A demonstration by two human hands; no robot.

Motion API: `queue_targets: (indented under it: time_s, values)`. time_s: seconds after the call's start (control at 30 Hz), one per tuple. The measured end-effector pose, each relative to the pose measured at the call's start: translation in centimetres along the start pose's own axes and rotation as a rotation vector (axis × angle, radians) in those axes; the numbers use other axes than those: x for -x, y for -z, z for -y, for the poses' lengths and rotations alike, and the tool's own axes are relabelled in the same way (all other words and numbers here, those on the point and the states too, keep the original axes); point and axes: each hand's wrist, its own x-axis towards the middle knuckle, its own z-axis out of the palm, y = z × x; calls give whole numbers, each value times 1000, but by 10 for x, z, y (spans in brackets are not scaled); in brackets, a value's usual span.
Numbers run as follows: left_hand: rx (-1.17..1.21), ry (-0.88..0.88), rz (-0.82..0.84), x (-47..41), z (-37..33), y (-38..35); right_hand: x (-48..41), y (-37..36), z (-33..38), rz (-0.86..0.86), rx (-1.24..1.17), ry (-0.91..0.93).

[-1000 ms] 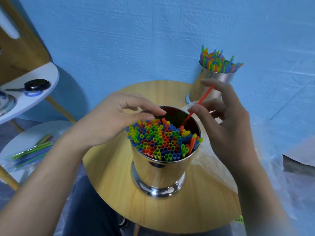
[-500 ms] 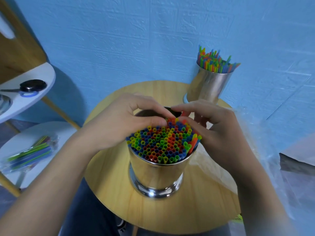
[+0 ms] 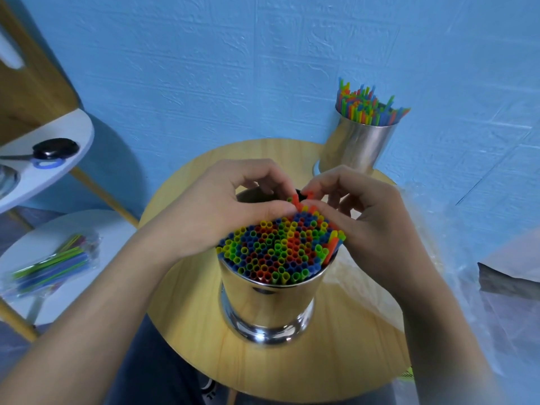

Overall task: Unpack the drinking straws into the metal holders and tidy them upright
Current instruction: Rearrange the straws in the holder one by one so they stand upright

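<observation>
Even bluish light, edges warped and blurred.

Bright straw colours against shiny steel, pale wood and a blue wall.

The straws [image 3: 277, 249] packed in the near metal holder [image 3: 268, 299] are yellow, green, blue, orange and red, mixed with no order; the holder itself is mirror-bright silver. The second holder [image 3: 355, 147] is the same silver and carries straws [image 3: 365, 108] in the same mix. The round table [image 3: 187, 290] is light honey wood with a faint grain. The wall [image 3: 233, 68] is textured sky blue. On the white lower shelf [image 3: 32, 252] the bagged straws [image 3: 55, 266] look mostly green and blue, though blurred there.
</observation>
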Motion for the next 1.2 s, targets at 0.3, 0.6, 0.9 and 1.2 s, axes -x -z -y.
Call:
queue_targets:
  time_s: [0.3, 0.6, 0.9, 1.2]
  values:
    - [27, -5, -57, -3, 4, 1, 1, 0, -1, -17, -14, 3]
    - [-22, 3, 17, -3, -2, 0, 2, 0, -1, -5, 5, -1]
    - [-10, -48, -10, -5, 4, 3, 2, -1, 3, -40, -11, -15]
    - [308, -158, -258, -8, 1, 8, 5, 3, 4, -62, 35, -14]
